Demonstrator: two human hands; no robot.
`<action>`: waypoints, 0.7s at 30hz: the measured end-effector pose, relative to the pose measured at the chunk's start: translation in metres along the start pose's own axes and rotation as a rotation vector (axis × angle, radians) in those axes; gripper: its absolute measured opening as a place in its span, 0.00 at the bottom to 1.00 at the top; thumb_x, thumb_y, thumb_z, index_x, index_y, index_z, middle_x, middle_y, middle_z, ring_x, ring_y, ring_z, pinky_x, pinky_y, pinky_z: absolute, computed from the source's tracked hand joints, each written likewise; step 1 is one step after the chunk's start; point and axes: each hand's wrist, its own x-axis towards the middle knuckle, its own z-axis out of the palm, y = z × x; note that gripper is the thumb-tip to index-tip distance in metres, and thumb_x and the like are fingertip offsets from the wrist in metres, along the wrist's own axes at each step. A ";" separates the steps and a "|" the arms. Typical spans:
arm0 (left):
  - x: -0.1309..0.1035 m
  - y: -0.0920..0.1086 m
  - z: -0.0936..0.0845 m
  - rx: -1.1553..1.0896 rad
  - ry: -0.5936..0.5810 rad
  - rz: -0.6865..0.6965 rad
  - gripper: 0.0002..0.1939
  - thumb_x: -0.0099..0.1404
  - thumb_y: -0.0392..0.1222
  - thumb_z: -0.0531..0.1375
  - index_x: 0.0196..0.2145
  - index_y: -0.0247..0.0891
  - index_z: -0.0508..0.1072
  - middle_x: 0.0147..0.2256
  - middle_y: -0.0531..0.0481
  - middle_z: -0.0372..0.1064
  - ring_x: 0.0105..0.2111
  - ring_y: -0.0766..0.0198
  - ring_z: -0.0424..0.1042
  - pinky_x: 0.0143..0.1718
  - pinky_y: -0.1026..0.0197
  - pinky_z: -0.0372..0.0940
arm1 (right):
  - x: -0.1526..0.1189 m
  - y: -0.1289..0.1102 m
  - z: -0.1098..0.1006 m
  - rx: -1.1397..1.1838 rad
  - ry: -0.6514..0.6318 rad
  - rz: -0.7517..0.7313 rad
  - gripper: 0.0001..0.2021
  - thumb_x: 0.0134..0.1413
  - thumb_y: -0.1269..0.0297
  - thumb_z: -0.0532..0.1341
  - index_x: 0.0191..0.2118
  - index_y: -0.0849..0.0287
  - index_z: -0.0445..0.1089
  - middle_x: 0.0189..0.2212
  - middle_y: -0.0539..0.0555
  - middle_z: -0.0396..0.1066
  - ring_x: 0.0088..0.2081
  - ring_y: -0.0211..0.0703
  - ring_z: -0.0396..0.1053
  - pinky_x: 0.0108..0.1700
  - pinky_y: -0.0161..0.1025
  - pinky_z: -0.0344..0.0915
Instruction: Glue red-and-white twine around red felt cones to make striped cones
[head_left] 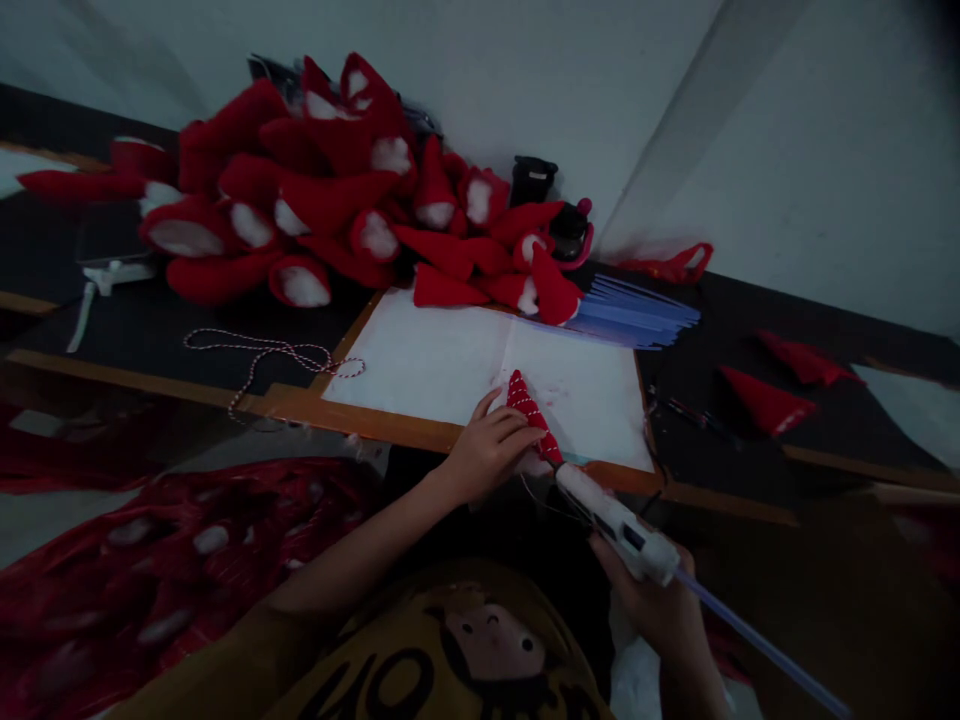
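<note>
A small red cone (pixel 532 412) wound with striped cord stands over the white board (pixel 420 350), its tip pointing away from me. My left hand (pixel 487 447) is closed round its left side. My right hand (pixel 652 590) grips a white glue gun (pixel 616 522), whose nozzle is at the cone's lower end. A long translucent glue stick (pixel 757 638) sticks out of the gun's back end. Whether the nozzle touches the cone is too dark to tell.
Stuffed red cones (pixel 337 200) are heaped at the back left. Behind the board lie bluish sticks (pixel 637 312). Striped cord (pixel 277 347) and a white stand (pixel 112 278) are at the left, red pieces (pixel 765 400) at the right. A red bag (pixel 202 560) fills the lower left.
</note>
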 end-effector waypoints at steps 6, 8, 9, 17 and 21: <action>0.011 0.002 0.001 0.035 -0.032 0.012 0.12 0.67 0.32 0.53 0.43 0.39 0.74 0.36 0.48 0.76 0.42 0.62 0.71 0.62 0.43 0.51 | 0.001 0.003 0.004 -0.107 0.025 -0.019 0.14 0.52 0.49 0.62 0.29 0.54 0.75 0.26 0.56 0.77 0.28 0.50 0.75 0.34 0.43 0.72; 0.012 0.002 0.002 0.035 -0.034 0.022 0.12 0.66 0.31 0.53 0.43 0.39 0.74 0.35 0.48 0.76 0.41 0.61 0.71 0.62 0.42 0.52 | 0.002 0.001 0.002 -0.077 -0.004 -0.018 0.13 0.54 0.50 0.61 0.29 0.54 0.75 0.25 0.55 0.76 0.28 0.50 0.75 0.33 0.42 0.71; 0.013 0.002 0.002 0.034 -0.030 0.027 0.12 0.66 0.31 0.53 0.43 0.39 0.74 0.35 0.48 0.76 0.41 0.61 0.71 0.61 0.42 0.52 | 0.002 0.001 0.002 -0.064 -0.013 -0.012 0.13 0.54 0.51 0.61 0.29 0.53 0.75 0.25 0.55 0.76 0.28 0.50 0.75 0.33 0.42 0.72; 0.013 0.002 0.002 0.020 -0.036 0.030 0.11 0.66 0.31 0.55 0.43 0.40 0.73 0.35 0.49 0.75 0.42 0.61 0.71 0.62 0.42 0.51 | -0.001 0.006 0.004 -0.031 0.140 0.075 0.15 0.49 0.48 0.64 0.29 0.56 0.75 0.24 0.56 0.77 0.28 0.53 0.76 0.30 0.43 0.71; 0.012 0.002 0.002 -0.002 -0.025 0.023 0.11 0.66 0.32 0.55 0.44 0.39 0.73 0.36 0.49 0.76 0.42 0.60 0.70 0.62 0.41 0.50 | -0.007 0.008 0.003 0.047 0.214 0.241 0.16 0.45 0.47 0.66 0.26 0.56 0.73 0.21 0.56 0.75 0.25 0.52 0.74 0.26 0.41 0.69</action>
